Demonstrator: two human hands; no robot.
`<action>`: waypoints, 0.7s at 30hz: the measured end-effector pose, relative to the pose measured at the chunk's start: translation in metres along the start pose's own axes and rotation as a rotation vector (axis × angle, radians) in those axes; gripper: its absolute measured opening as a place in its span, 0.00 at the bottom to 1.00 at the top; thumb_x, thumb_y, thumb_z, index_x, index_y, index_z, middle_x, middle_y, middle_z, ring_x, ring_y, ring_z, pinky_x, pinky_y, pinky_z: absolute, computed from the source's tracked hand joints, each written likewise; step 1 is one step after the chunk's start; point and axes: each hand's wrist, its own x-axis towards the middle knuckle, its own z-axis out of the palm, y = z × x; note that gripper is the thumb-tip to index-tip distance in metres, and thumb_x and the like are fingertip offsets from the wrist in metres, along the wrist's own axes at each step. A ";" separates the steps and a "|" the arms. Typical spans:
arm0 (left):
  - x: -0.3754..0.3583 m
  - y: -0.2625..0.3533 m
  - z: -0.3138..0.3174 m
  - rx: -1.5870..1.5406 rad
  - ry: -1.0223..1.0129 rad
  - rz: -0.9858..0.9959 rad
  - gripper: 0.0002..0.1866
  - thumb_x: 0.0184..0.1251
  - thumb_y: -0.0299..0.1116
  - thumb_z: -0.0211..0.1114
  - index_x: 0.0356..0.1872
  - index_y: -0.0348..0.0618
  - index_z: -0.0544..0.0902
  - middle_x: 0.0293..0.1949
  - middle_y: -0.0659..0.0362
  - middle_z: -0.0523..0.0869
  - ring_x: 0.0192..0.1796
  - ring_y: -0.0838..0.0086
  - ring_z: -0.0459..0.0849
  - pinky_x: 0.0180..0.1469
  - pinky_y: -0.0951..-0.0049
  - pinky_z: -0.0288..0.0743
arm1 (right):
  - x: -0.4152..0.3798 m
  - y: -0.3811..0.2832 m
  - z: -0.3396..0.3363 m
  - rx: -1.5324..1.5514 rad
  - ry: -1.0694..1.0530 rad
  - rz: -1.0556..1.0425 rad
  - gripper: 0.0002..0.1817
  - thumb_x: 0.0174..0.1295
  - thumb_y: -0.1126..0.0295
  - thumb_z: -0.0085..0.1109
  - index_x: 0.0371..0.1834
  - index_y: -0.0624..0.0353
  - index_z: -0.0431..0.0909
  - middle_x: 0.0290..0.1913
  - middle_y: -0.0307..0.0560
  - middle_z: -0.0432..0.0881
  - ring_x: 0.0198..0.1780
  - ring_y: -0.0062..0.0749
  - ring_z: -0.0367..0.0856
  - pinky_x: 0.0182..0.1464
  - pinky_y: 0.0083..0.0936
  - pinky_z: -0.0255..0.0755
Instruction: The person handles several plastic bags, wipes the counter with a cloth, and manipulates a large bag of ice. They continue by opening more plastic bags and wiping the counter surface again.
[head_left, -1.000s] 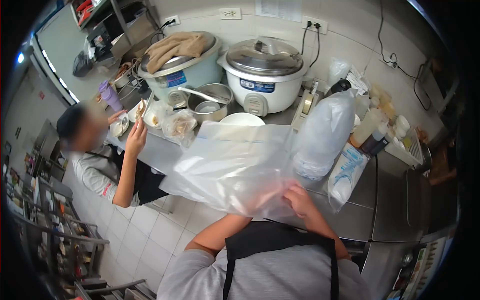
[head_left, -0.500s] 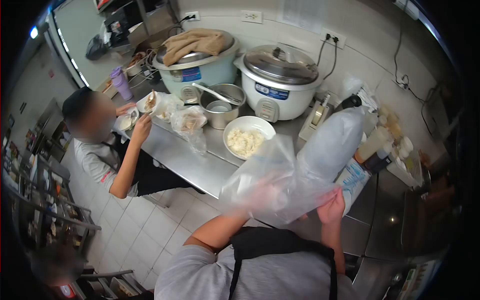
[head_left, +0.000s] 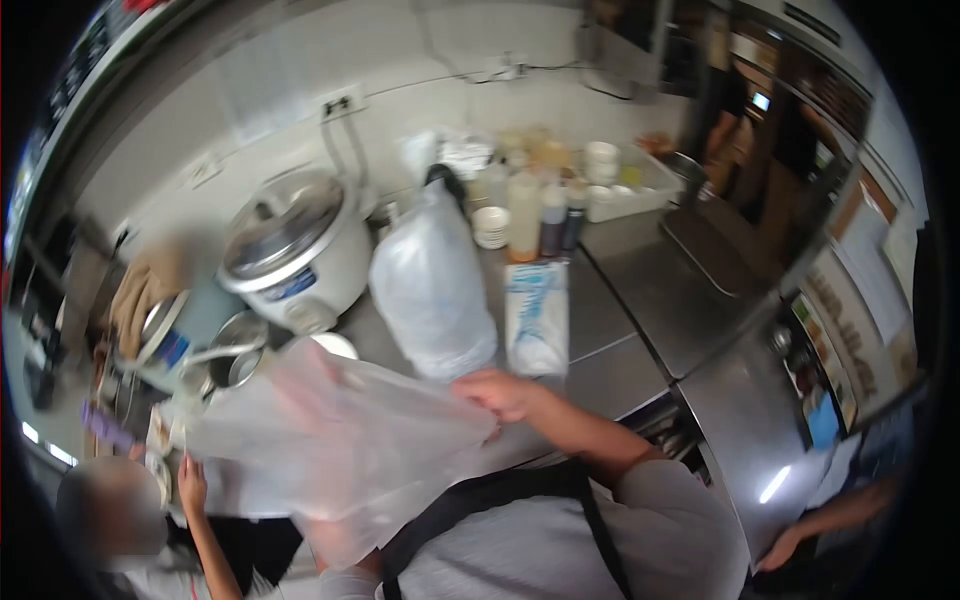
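A translucent plastic bag [head_left: 400, 430] is spread wide in front of my chest. My left hand [head_left: 305, 385] shows only as a blurred shape through the film, apparently inside the bag, so its fingers cannot be made out. At the bag's right edge, my right hand [head_left: 497, 393] is closed on the plastic. Just beyond stands a tall, pale bundle wrapped in clear plastic [head_left: 432, 285], close to my right hand. To its right lies a white package with blue print [head_left: 537, 325]. The white bowl [head_left: 335, 346] is mostly hidden behind the bag.
A white rice cooker [head_left: 300, 250] stands by the wall, with a second cooker [head_left: 190, 320] and metal pot [head_left: 238, 365] further left. Sauce bottles [head_left: 525, 215] and a white bin [head_left: 635, 190] line the back. One co-worker's hand [head_left: 193, 485] is lower left; another person's hand [head_left: 778, 550] is lower right.
The view has swung right. The bag is now spread wider across my front, with my left hand reaching forward under its film. My right hand still holds the bag's edge.
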 end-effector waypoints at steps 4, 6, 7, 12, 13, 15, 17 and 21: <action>0.012 0.024 -0.045 -0.219 0.118 0.195 0.20 0.58 0.48 0.47 0.46 0.48 0.69 0.34 0.61 0.75 0.25 0.78 0.69 0.26 0.76 0.64 | 0.009 -0.031 -0.005 0.230 -0.509 -0.271 0.14 0.57 0.56 0.46 0.25 0.55 0.68 0.20 0.35 0.66 0.24 0.22 0.68 0.30 0.22 0.66; 0.036 0.036 -0.056 -0.530 0.288 0.446 0.20 0.58 0.49 0.47 0.45 0.48 0.69 0.33 0.61 0.76 0.24 0.78 0.68 0.24 0.77 0.64 | 0.030 -0.044 -0.027 0.428 -0.813 -0.540 0.15 0.58 0.54 0.44 0.35 0.53 0.69 0.21 0.36 0.67 0.29 0.25 0.70 0.38 0.28 0.67; 0.052 0.042 -0.058 -0.713 0.362 0.609 0.20 0.58 0.49 0.47 0.45 0.49 0.70 0.33 0.62 0.76 0.23 0.78 0.68 0.23 0.77 0.63 | 0.025 -0.071 -0.025 0.539 -0.897 -0.641 0.18 0.58 0.54 0.42 0.43 0.52 0.69 0.22 0.36 0.68 0.32 0.26 0.70 0.41 0.32 0.66; 0.132 0.065 -0.052 -1.333 0.587 1.028 0.20 0.58 0.51 0.46 0.44 0.49 0.71 0.31 0.62 0.76 0.19 0.79 0.67 0.19 0.79 0.62 | 0.012 -0.188 0.010 0.305 -0.555 -0.843 0.18 0.60 0.54 0.39 0.47 0.50 0.68 0.33 0.34 0.73 0.40 0.24 0.70 0.47 0.24 0.65; 0.143 0.065 -0.051 -1.407 0.688 0.991 0.20 0.58 0.52 0.45 0.43 0.49 0.71 0.30 0.62 0.76 0.18 0.79 0.66 0.19 0.79 0.62 | 0.027 -0.206 0.010 0.236 -0.439 -0.811 0.18 0.60 0.55 0.40 0.47 0.52 0.68 0.35 0.35 0.74 0.41 0.24 0.71 0.46 0.24 0.66; 0.155 0.069 -0.048 -1.522 0.890 0.816 0.24 0.56 0.56 0.43 0.42 0.49 0.71 0.27 0.63 0.75 0.16 0.80 0.64 0.16 0.80 0.58 | 0.058 -0.225 0.007 0.050 -0.188 -0.649 0.18 0.59 0.55 0.40 0.45 0.54 0.69 0.34 0.37 0.75 0.37 0.25 0.73 0.40 0.24 0.69; 0.160 0.073 -0.049 -1.634 0.864 0.757 0.28 0.55 0.61 0.40 0.40 0.49 0.72 0.25 0.64 0.75 0.15 0.79 0.63 0.15 0.81 0.56 | 0.091 -0.228 -0.006 -0.197 0.083 -0.410 0.19 0.59 0.54 0.40 0.42 0.55 0.71 0.29 0.38 0.75 0.30 0.26 0.75 0.30 0.25 0.72; 0.182 0.009 -0.034 -1.721 0.672 0.675 0.31 0.52 0.65 0.38 0.39 0.48 0.72 0.21 0.65 0.74 0.14 0.80 0.63 0.13 0.83 0.55 | 0.131 -0.185 -0.054 -0.249 0.278 -0.175 0.16 0.54 0.58 0.46 0.35 0.59 0.74 0.31 0.46 0.78 0.27 0.29 0.78 0.28 0.27 0.74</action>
